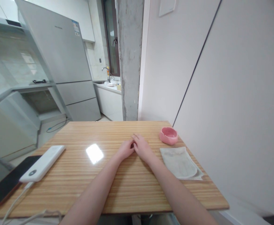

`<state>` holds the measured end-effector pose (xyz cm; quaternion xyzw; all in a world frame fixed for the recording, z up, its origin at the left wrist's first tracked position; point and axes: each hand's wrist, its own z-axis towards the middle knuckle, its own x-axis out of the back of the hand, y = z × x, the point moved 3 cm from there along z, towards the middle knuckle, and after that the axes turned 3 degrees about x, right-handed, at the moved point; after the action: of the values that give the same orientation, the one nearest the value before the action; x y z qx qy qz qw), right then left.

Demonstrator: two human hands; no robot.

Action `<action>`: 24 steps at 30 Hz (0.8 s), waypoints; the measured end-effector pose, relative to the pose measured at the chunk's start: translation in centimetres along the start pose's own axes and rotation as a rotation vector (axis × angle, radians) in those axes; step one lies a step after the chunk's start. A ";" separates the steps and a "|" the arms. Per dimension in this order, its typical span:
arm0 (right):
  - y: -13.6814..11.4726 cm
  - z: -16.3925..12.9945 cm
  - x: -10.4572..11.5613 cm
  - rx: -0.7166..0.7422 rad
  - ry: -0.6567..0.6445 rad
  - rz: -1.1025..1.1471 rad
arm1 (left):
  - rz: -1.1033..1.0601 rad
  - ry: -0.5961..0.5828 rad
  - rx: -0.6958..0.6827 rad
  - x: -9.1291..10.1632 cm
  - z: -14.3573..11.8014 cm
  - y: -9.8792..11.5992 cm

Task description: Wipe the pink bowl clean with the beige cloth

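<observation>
My left hand (127,148) and my right hand (141,145) meet near the middle of the wooden table (113,193). Their fingertips touch, with the fingers of the right hand lying partly over those of the left. Both hands have their fingers drawn together and bent, and no object shows in either one. Part of the left hand's fingers is hidden under the right. To the right of my right hand stands a pink ashtray (169,136), and nearer me lies a folded grey cloth (178,163).
A white power bank (43,164) with a white cable (17,198) lies at the table's left, partly over a black flat object (6,184). A white wall (240,125) runs along the right side. Beyond the table are a fridge (57,47) and a concrete column (130,62).
</observation>
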<state>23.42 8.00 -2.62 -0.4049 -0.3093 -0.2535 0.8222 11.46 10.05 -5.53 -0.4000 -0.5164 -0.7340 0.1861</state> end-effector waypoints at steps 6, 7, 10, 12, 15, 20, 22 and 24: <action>3.7 -1.3 9.3 -0.415 0.494 -0.542 | -0.024 -0.006 0.018 0.0 -0.1 0.0; 4.7 -1.7 9.9 -0.507 0.488 -0.588 | -0.024 -0.004 0.021 0.0 -0.1 0.0; 7.1 -2.7 10.1 -0.696 0.338 -0.625 | -0.030 -0.006 0.027 0.0 0.0 0.0; 8.0 -3.1 9.5 -0.758 0.223 -0.613 | -0.035 -0.013 0.023 0.0 0.0 0.1; 9.0 -3.4 8.7 -0.773 0.147 -0.593 | -0.037 -0.016 0.016 0.0 0.0 0.1; 11.0 -3.3 8.4 -0.586 0.203 -0.570 | -0.029 -0.015 0.014 -0.1 0.1 0.0; 11.2 -2.9 8.2 -0.468 0.261 -0.556 | -0.026 -0.020 0.011 -0.3 0.1 -0.1; 10.6 -2.1 7.7 -0.348 0.284 -0.506 | -0.021 -0.010 0.017 -0.3 0.1 -0.1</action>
<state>36.35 10.72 -3.54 -0.4101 -0.2344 -0.5527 0.6866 11.63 10.11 -5.77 -0.3968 -0.5275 -0.7295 0.1793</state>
